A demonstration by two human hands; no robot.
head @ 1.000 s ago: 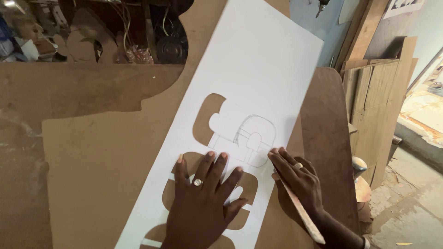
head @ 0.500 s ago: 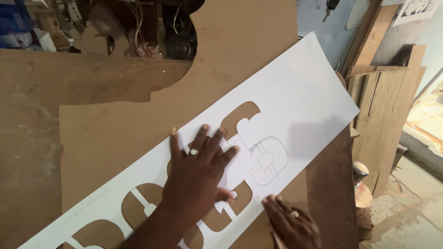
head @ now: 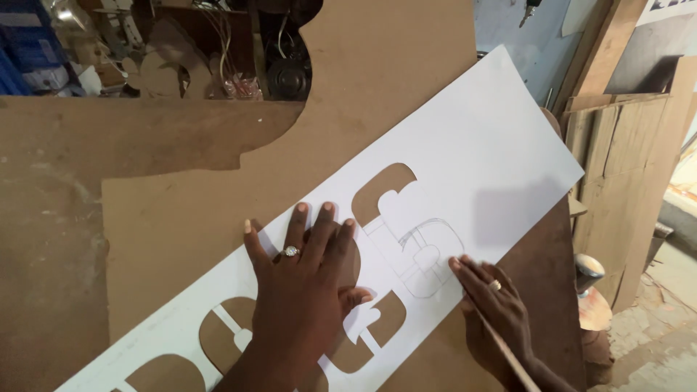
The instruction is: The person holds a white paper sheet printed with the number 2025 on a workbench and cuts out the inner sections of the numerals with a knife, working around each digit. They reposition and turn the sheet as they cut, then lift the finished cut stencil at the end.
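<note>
A: Item one?

B: Stencil (head: 465,167), one. A long white sheet with rounded shapes cut through it, brown showing in the holes. It runs on a slant from the lower left of the frame to the upper right. A faint pencil outline sits near its middle, just right of the uppermost cut-out.

A: What lies under it?

B: Board (head: 181,210), brown, flat. Its top edge is sawn into curves at upper centre. A second brown sheet lies beneath it on the left.

A: Hands?

B: Two. Left hand (head: 305,290): lower centre, fingers spread, palm pressed flat on the stencil, covering part of a cut-out. One ring on it. Right hand (head: 494,312): lower right, at the stencil's lower edge, fingers closed around a pencil (head: 508,356). One ring there too. Forefinger tip rests on the sheet beside the drawn outline.

A: Pencil count?

B: One, thin, pale, its shaft running toward the bottom edge of the frame. The tip is hidden by the fingers.

A: Background?

B: Planks (head: 617,174) leaning at the right; cluttered bench with wires, upper left.
</note>
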